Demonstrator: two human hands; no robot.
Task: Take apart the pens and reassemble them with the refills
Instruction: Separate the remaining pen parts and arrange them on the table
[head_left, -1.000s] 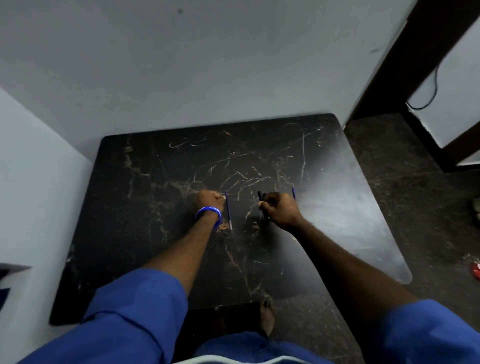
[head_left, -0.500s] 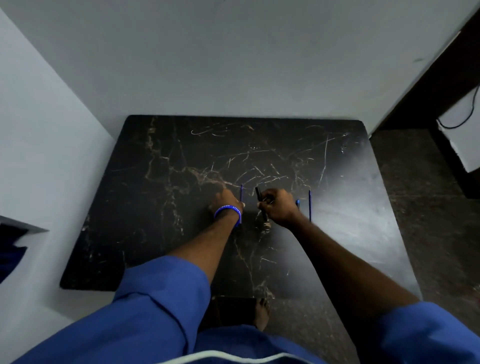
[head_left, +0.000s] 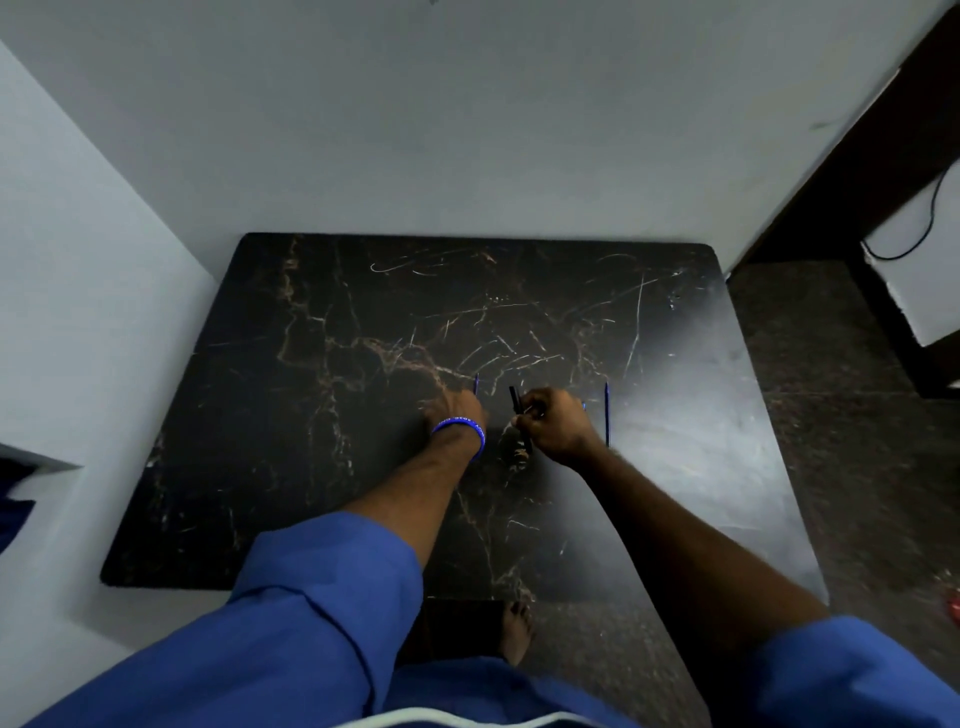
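On the black marble table (head_left: 311, 415) my right hand (head_left: 558, 423) is closed around a black pen (head_left: 516, 400), whose upper end sticks out past my fingers. My left hand (head_left: 457, 410), with a blue wristband, rests on the table with its fingers curled at a thin blue refill (head_left: 476, 383); only the refill's top shows, and I cannot tell if the hand grips it. A second thin blue refill (head_left: 606, 413) lies straight on the table just right of my right hand. A small blue piece (head_left: 584, 406) peeks out beside my right knuckles.
The table stands against a grey wall (head_left: 467, 130), with another wall to the left. Dark floor (head_left: 857, 467) runs along the right side, with a dark door frame (head_left: 852, 156) at the far right. My bare foot (head_left: 517, 629) shows under the table's near edge.
The camera has tilted and shifted, so the table appears more centred and the right refill has come fully into view. Both hands have stayed in place at the pen and refill.
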